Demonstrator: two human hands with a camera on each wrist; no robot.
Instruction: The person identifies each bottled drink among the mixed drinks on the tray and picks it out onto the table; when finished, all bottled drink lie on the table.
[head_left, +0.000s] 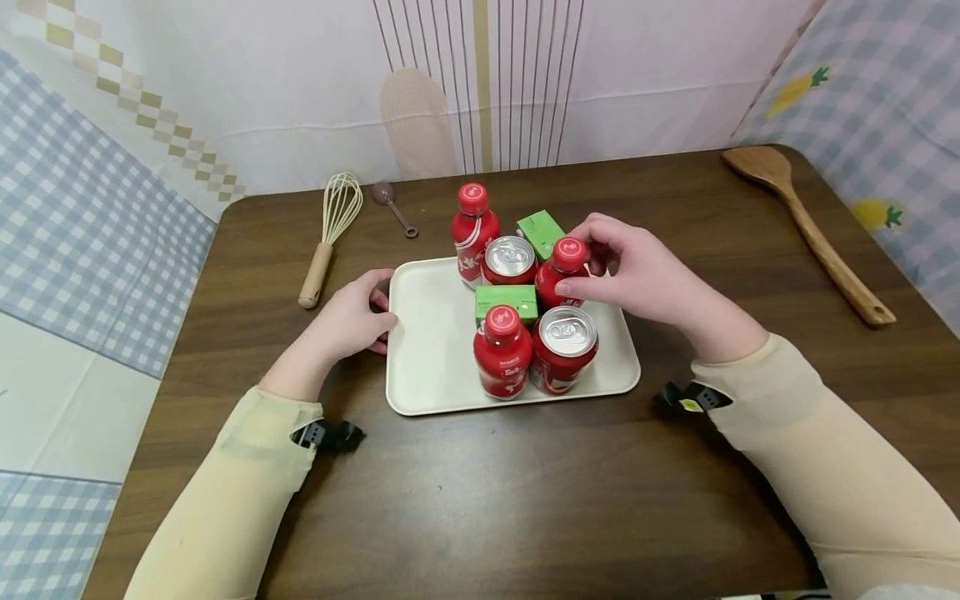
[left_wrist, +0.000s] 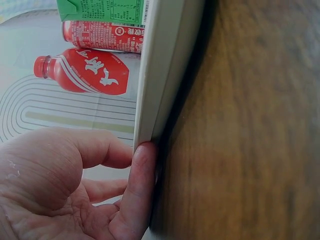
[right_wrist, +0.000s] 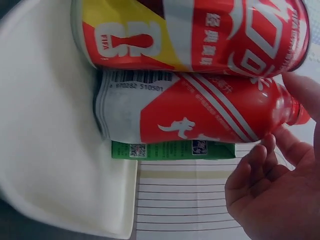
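Note:
A cream tray [head_left: 431, 354] bears red bottles, red cans and green cartons. My left hand [head_left: 352, 315] grips the tray's left edge with its thumb and fingers. At the right of the tray, my right hand [head_left: 637, 271] holds a red bottle [head_left: 558, 275] near its neck, thumb in front and fingers behind. This bottle stands upright between a front can [head_left: 564, 346] and the rear green carton [head_left: 542, 232]. Another bottle [head_left: 502, 354] is at the front, and a third bottle [head_left: 475, 233] at the back left. Between these are a second can [head_left: 509, 258] and green carton [head_left: 506, 302].
On the brown wooden table [head_left: 480, 500], a whisk [head_left: 330, 237] and a small brown measuring spoon [head_left: 393, 208] lie at the back left. A wooden spatula [head_left: 810, 229] lies at the far right. A patterned curtain [head_left: 300, 83] hangs behind the table.

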